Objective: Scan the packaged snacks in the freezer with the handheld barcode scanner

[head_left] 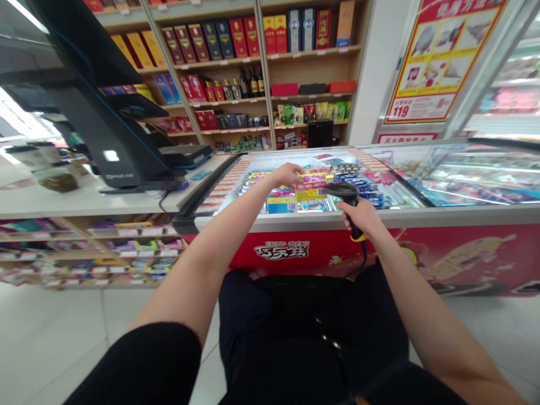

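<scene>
- Pinching pink-and-yellow packet (311,188) in left grip (289,174) — over freezer (409,218) full of packaged goods (377,194)
- Grasping black scanner (342,190) in right grip (361,216) — head just beside packet

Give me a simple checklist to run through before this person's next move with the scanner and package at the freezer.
1. Scanner held: ok, the right hand grips its handle.
2. Left hand at the pink-and-yellow package: ok, it reaches the upper edge.
3. Firm hold on the package: cannot tell, the grip is too small to judge.
4. Scanner and package apart: cannot tell, they appear close together in this single view.
5. Cord connected: cannot tell, it hangs below the handle but its far end is hidden.
</scene>
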A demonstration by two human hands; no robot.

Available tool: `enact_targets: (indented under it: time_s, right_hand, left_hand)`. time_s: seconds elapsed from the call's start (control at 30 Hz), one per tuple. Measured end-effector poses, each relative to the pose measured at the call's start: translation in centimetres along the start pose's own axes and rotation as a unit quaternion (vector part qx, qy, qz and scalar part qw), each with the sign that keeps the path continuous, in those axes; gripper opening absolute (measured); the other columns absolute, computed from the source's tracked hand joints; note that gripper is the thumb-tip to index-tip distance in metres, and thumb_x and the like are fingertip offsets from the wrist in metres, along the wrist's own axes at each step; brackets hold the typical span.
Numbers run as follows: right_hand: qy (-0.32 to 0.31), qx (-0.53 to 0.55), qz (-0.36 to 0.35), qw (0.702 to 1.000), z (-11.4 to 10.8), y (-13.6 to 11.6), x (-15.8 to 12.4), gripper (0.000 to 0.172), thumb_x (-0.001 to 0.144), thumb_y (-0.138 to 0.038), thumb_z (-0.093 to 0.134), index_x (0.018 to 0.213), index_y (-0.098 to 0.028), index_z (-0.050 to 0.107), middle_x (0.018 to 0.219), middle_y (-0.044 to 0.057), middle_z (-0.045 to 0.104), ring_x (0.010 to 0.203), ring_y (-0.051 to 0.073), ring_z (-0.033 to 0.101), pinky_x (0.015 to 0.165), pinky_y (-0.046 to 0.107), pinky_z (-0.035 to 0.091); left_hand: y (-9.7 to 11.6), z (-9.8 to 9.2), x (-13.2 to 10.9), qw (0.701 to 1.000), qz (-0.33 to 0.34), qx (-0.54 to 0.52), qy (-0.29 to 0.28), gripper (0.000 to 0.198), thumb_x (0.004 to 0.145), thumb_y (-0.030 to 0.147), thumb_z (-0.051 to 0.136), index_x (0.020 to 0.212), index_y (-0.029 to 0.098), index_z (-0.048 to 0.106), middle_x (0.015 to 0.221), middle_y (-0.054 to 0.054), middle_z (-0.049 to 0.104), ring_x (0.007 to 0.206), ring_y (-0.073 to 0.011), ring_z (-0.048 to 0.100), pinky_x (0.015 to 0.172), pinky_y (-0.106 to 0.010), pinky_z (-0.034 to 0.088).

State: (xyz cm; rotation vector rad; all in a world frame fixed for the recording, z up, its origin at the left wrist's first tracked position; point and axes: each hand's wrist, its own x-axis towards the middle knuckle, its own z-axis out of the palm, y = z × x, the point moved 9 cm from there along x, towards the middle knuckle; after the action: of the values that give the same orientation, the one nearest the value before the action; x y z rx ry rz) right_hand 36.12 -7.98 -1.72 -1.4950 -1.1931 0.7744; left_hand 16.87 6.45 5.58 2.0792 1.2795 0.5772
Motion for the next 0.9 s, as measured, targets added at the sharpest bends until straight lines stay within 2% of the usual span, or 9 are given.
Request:
enact_targets:
  time_s: [0.2, 0.4, 0.63, 0.77, 0.9]
  right_hand:
    - [-0.005, -0.006, 0.001, 1.000, 1.1, 0.1, 0.1, 0.018, 0.084, -0.025, 0.068, 0.078, -0.019, 0.052, 0.049, -0.004, 0.055, 0.033, 0.011, 0.050, 0.031, 0.021, 0.042]
    - [-0.024, -0.021, -0.010, 0.999, 2.6, 0.5, 0.5, 0.020, 0.085, -0.029, 0.068, 0.077, -0.019, 0.052, 0.050, -0.003, 0.056, 0.034, 0.012, 0.052, 0.031, 0.022, 0.042]
    - [-0.018, -0.034, -0.003, 0.999, 3.1, 0.9, 1.1, 0.024, 0.083, -0.031, 0.071, 0.073, -0.019, 0.052, 0.051, -0.002, 0.057, 0.035, 0.012, 0.053, 0.032, 0.022, 0.045]
    - [-0.024, -0.030, 0.002, 0.999, 3.7, 0.9, 1.0, 0.025, 0.082, -0.031, 0.070, 0.071, -0.019, 0.052, 0.049, -0.001, 0.057, 0.034, 0.012, 0.052, 0.032, 0.022, 0.044]
    - [-0.033, -0.027, 0.002, 0.999, 4.2, 0.9, 0.8, 0.025, 0.082, -0.032, 0.070, 0.069, -0.019, 0.051, 0.048, -0.002, 0.056, 0.034, 0.012, 0.051, 0.032, 0.022, 0.044]
  left_hand:
    - [-3.7, -1.6, -2.0, 0.999, -0.027, 0.013, -0.044, 0.038, 0.065, 0.021, 0.085, 0.100, 0.016, 0.072, 0.081, -0.001, 0.066, 0.079, -0.0163, 0.069, 0.075, -0.027, 0.058]
    - [-7.7, -4.1, -4.2, 0.997, -0.056, 0.049, -0.028, 0.042, 0.063, 0.023, 0.085, 0.102, 0.016, 0.071, 0.077, 0.000, 0.063, 0.077, -0.0168, 0.068, 0.071, -0.026, 0.057]
    - [-12.4, -7.6, -5.6, 0.994, -0.088, 0.060, -0.010, 0.047, 0.062, 0.032, 0.086, 0.103, 0.017, 0.069, 0.076, 0.000, 0.063, 0.074, -0.0169, 0.067, 0.070, -0.027, 0.057]
    - [-14.1, -9.5, -6.5, 0.990, -0.113, 0.079, -0.002, 0.049, 0.059, 0.037, 0.086, 0.101, 0.019, 0.069, 0.077, 0.000, 0.065, 0.077, -0.0173, 0.067, 0.072, -0.027, 0.057]
    - [-14.6, -11.0, -7.4, 0.984, -0.116, 0.135, 0.023, 0.046, 0.055, 0.035, 0.086, 0.095, 0.020, 0.069, 0.078, 0.000, 0.066, 0.079, -0.0182, 0.066, 0.071, -0.025, 0.054]
